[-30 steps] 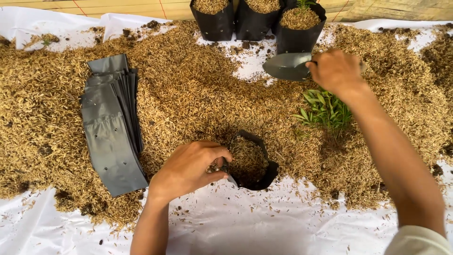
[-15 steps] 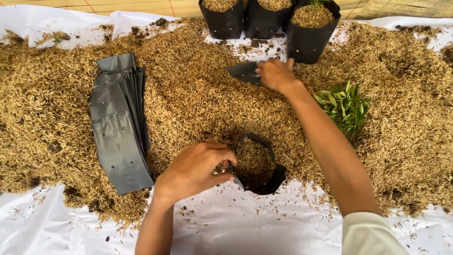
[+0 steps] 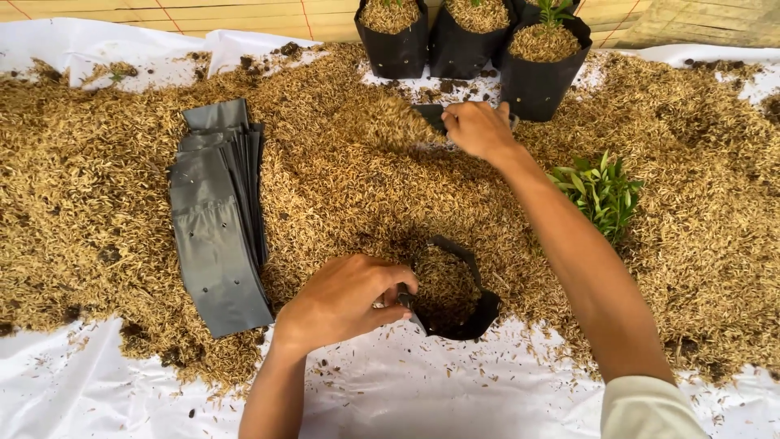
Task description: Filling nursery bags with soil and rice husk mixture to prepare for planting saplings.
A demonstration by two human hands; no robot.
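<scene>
From the head camera, the left hand (image 3: pixel 345 299) pinches the near rim of a small black bag (image 3: pixel 452 293), fingers closed on the plastic edge, holding its mouth open; the bag sits at the front edge of the husk pile (image 3: pixel 341 179), partly filled with husk, just where the pile gives way to the white sheet (image 3: pixel 455 398). The right hand (image 3: pixel 478 128) reaches far across the pile, closed around a dark scoop (image 3: pixel 429 115) that is dug into the husk, loaded at its left side. Right behind the scoop stand three filled black bags (image 3: pixel 463 41), close together, leaving little room there. A bunch of green seedlings (image 3: pixel 600 191) lies just right of the forearm. A stack of flat empty bags (image 3: pixel 218 215) lies well apart on the left, with open husk between it and the small bag.
</scene>
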